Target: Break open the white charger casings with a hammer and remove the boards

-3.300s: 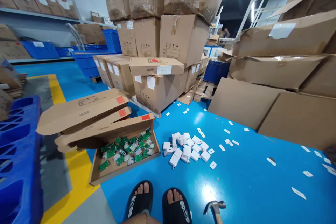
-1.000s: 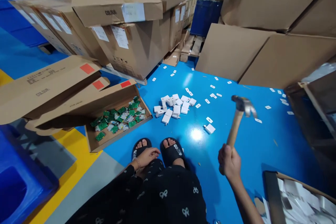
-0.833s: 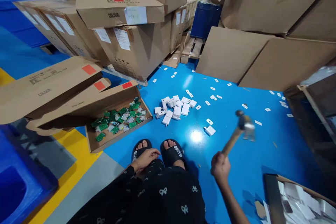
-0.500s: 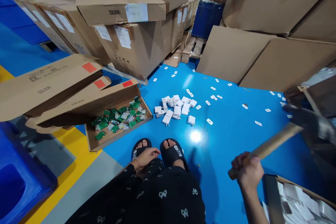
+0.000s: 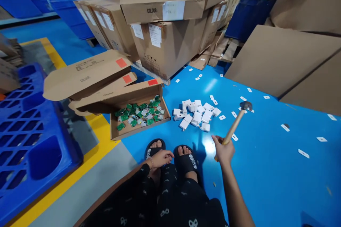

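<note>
My right hand (image 5: pixel 223 149) is closed around the wooden handle of a hammer (image 5: pixel 234 126), held up in front of my right knee with its dark metal head pointing away from me. My left hand (image 5: pixel 163 157) rests over my knees with nothing in it, its fingers loose and apart. Beyond my feet, a heap of white plastic adapter housings (image 5: pixel 197 116) lies on the blue floor. Left of the heap stands a shallow open cardboard box (image 5: pixel 138 132), holding many green circuit boards (image 5: pixel 133 115).
Small white plates (image 5: pixel 303 153) lie scattered over the floor on the right. Stacked cartons (image 5: pixel 170 49) stand ahead, and a large cardboard sheet (image 5: pixel 279 56) leans at the right. A blue plastic pallet (image 5: pixel 68 145) is close on the left.
My right hand has brought the hammer inward from the far right, nearer the white housings. My view has turned left, showing more of the blue pallet. The left hand stays over my knees.
</note>
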`<state>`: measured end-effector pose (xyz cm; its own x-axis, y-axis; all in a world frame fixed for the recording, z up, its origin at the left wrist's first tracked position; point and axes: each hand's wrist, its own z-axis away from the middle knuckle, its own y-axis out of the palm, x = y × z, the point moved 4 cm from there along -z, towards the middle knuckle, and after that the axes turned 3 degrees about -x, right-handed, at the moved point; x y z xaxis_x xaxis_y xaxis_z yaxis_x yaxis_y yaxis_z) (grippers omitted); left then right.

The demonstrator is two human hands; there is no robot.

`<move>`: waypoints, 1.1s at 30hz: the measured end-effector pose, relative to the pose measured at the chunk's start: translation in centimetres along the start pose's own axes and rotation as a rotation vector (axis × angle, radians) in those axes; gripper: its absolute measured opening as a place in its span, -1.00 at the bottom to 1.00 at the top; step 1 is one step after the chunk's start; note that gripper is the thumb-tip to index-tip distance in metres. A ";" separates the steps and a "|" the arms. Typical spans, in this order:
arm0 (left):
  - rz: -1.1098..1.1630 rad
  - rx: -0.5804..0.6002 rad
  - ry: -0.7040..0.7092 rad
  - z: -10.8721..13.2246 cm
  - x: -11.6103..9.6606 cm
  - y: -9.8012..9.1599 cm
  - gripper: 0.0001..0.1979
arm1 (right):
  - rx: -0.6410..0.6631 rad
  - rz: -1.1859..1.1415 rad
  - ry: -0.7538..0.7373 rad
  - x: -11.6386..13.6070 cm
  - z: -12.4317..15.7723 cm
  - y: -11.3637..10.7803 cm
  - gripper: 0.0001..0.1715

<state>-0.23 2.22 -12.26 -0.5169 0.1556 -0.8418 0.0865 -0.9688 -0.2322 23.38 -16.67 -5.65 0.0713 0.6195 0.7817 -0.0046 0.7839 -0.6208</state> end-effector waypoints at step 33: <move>0.009 0.058 0.000 -0.1 -0.8 -0.4 -0.58 | 0.245 -0.386 0.418 -6.7 3.7 -18.6 -0.33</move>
<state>0.29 2.46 -11.53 -0.5161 0.1467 -0.8439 0.0419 -0.9797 -0.1959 19.32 -35.28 0.84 0.4979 0.2596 0.8275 -0.1256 0.9657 -0.2274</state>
